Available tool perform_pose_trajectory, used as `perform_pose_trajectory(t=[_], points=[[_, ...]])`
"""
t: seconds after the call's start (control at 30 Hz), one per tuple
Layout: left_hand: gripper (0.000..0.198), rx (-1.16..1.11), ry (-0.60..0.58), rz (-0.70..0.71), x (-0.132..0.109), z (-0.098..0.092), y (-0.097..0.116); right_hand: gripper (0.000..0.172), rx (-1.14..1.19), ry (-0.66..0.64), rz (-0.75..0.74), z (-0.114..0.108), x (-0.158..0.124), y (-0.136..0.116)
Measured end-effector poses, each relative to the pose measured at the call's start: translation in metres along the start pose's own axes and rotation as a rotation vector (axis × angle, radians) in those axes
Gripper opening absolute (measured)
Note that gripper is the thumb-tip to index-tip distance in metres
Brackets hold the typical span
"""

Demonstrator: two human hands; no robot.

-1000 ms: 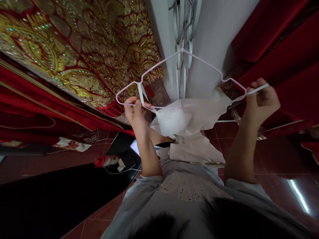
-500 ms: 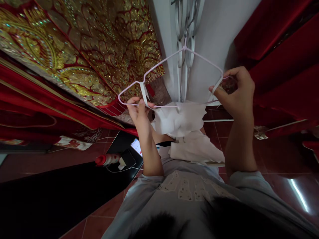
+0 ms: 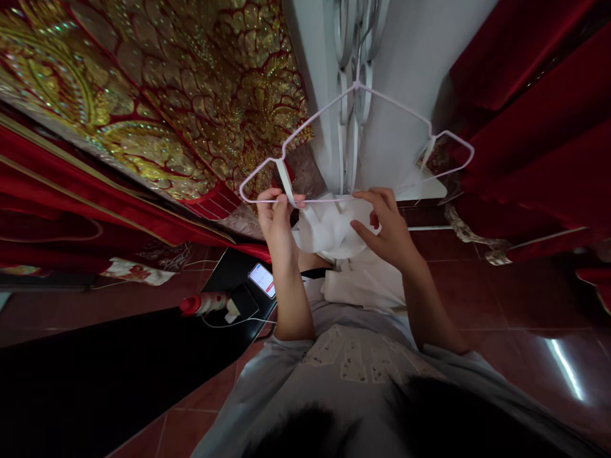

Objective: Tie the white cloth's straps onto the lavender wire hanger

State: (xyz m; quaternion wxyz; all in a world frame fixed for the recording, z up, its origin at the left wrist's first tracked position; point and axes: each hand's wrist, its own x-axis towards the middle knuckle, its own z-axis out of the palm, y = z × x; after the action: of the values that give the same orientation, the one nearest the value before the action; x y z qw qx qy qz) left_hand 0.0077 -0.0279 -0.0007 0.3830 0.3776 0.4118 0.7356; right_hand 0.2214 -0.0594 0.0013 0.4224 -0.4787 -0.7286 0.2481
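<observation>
A pale pink clothes hanger (image 3: 392, 105) hangs in front of me. White straps loop over its two shoulder notches, the left strap (image 3: 285, 180) and the right strap (image 3: 428, 151). From them a white garment (image 3: 329, 229) droops below the bottom bar, over my lap. My left hand (image 3: 280, 216) is closed, pinching the left strap close to the bottom bar. Near the middle of that bar is my right hand (image 3: 386, 226), thumb and index finger apart, holding nothing. Its index fingertip is at the bar; whether it touches, I cannot tell.
Gold-and-red sequinned cloth (image 3: 191, 83) hangs at the left, and red cloth (image 3: 534, 140) at the right. A white scrolled metal frame (image 3: 342, 95) stands behind the hanger. On the black bench (image 3: 143, 369) lie a lit phone (image 3: 262, 280), a red-capped bottle (image 3: 203, 304) and a cable.
My right hand has let go of the right strap and moved left and down to the middle of the bottom bar. My left hand keeps its pinch, shifted slightly right with the hanger.
</observation>
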Motion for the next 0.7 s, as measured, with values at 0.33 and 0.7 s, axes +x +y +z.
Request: perform_pose_trajectory(t=[0.33,0.7], points=[[0.031,0.347,-0.488,-0.090,-0.008,-0.033,0.043,0.045,0.064,0.078,0.022,0.015,0.003,0.008],[0.035,-0.131,-0.216,0.030,0.022,-0.038,0.067,0.046,0.080,-0.003,-0.022,0.008,0.002,0.007]])
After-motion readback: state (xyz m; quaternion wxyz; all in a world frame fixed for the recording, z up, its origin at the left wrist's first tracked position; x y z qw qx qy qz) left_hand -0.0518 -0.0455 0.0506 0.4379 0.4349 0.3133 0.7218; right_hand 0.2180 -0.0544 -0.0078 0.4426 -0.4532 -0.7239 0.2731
